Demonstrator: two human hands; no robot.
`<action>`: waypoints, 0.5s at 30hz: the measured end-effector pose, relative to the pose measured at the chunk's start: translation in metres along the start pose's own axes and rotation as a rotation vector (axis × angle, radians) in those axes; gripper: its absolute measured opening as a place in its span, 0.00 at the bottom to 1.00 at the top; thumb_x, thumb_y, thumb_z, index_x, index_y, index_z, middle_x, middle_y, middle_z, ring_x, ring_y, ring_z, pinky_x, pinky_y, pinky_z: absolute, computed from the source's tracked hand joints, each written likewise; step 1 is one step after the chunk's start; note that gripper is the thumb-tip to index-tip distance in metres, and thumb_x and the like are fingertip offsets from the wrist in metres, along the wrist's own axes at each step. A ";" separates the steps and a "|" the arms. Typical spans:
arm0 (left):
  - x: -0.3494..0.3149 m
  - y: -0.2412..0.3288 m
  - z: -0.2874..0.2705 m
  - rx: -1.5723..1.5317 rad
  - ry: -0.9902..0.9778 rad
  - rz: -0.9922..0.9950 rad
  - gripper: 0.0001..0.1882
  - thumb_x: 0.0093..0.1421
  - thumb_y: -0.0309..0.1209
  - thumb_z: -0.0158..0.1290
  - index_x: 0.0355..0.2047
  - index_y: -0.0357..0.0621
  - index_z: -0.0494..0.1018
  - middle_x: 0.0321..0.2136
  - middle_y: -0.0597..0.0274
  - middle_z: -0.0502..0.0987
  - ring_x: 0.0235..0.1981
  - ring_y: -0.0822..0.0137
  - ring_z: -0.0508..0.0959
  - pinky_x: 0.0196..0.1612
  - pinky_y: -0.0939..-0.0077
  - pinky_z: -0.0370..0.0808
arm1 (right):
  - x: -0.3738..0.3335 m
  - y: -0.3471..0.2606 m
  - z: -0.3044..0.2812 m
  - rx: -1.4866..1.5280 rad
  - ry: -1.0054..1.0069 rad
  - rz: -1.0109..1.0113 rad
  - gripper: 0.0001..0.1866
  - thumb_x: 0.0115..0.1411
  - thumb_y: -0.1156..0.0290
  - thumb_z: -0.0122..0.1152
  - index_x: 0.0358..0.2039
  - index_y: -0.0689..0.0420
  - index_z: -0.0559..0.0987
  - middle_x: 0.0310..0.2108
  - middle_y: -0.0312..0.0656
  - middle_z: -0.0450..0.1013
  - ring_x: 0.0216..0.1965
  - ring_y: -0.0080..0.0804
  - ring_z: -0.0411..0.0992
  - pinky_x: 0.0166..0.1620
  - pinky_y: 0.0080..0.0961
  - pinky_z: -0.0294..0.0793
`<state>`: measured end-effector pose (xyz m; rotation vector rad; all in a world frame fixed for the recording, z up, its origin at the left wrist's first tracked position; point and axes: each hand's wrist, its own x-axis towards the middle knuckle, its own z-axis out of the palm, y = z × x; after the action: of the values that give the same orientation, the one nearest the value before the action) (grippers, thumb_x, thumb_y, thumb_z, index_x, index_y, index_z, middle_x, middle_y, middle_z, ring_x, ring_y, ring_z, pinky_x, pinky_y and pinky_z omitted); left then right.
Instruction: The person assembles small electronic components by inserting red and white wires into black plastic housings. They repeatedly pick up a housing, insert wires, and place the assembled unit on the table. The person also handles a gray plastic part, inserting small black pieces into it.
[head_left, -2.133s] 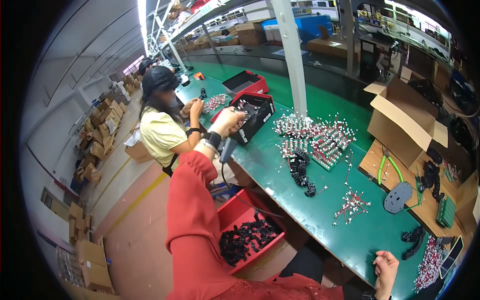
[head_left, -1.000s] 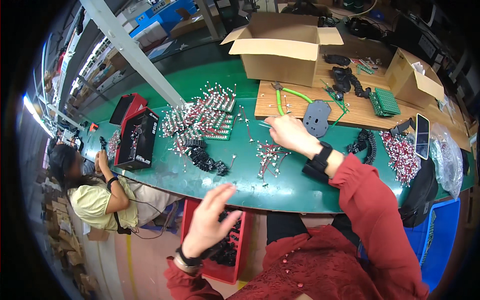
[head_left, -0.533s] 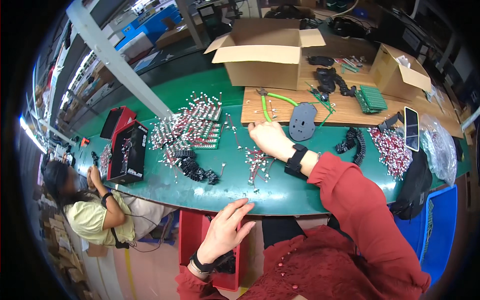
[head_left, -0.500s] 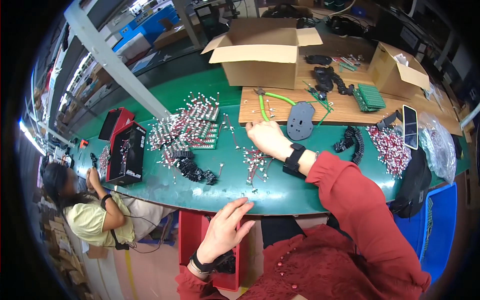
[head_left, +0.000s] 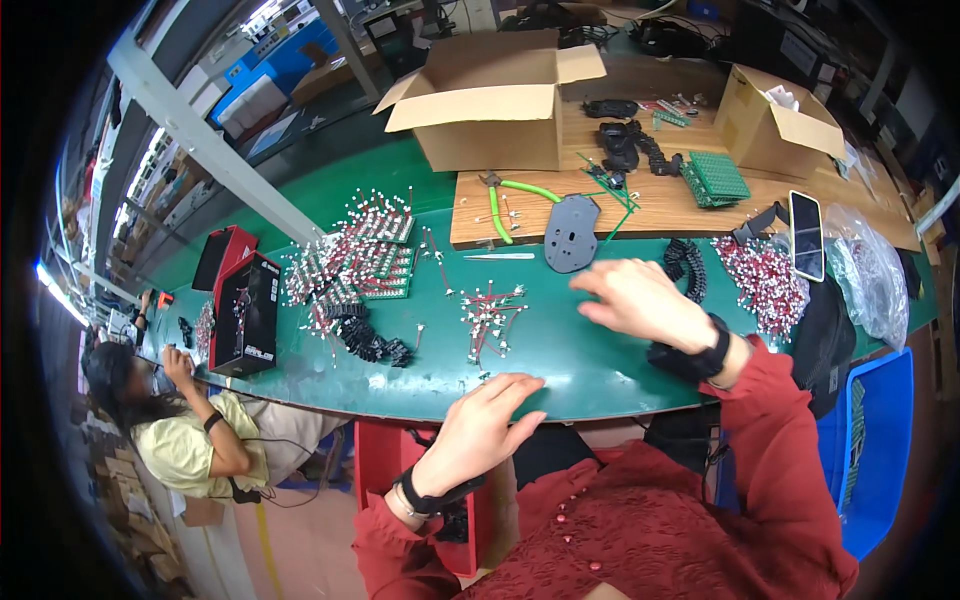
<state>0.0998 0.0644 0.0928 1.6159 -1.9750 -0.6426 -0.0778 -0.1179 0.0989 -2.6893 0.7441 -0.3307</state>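
Right hand (head_left: 640,302) farther right, tweezers (head_left: 499,257) to its left

A slim, pale, pointed tool like tweezers (head_left: 500,257) lies flat and sideways on the glossy green tabletop (head_left: 560,385), just in front of the brown wood-grained board (head_left: 475,228). To its right, a dark grey, rounded plate with small holes (head_left: 572,235) lies across the board's front edge. Nearer the table's front edge, short red wires with white ends (head_left: 487,320) lie loosely tangled in a small heap.
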 end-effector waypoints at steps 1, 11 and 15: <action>0.011 0.007 0.002 0.016 -0.017 0.026 0.21 0.49 0.29 0.58 0.43 0.40 0.69 0.42 0.53 0.72 0.43 0.54 0.73 0.43 0.66 0.72 | -0.015 0.001 -0.012 0.005 -0.036 0.001 0.13 0.48 0.67 0.59 0.35 0.56 0.77 0.29 0.46 0.74 0.32 0.43 0.74 0.34 0.35 0.73; 0.141 0.039 0.091 -0.083 0.120 0.082 0.45 0.41 0.32 0.64 0.58 0.41 0.52 0.54 0.46 0.56 0.55 0.48 0.59 0.55 0.60 0.60 | -0.111 0.079 -0.034 0.153 0.276 0.462 0.34 0.40 0.68 0.66 0.51 0.54 0.67 0.37 0.46 0.68 0.30 0.35 0.71 0.34 0.29 0.71; 0.188 0.037 0.117 0.070 0.003 -0.090 0.43 0.41 0.29 0.61 0.57 0.42 0.53 0.51 0.46 0.58 0.53 0.49 0.60 0.54 0.60 0.62 | -0.092 0.094 -0.026 0.060 0.113 0.520 0.46 0.34 0.62 0.69 0.56 0.52 0.59 0.43 0.56 0.65 0.41 0.53 0.70 0.41 0.40 0.72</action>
<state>-0.0346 -0.1083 0.0434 1.7545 -1.9520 -0.6112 -0.2057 -0.1517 0.0760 -2.3219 1.3966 -0.3621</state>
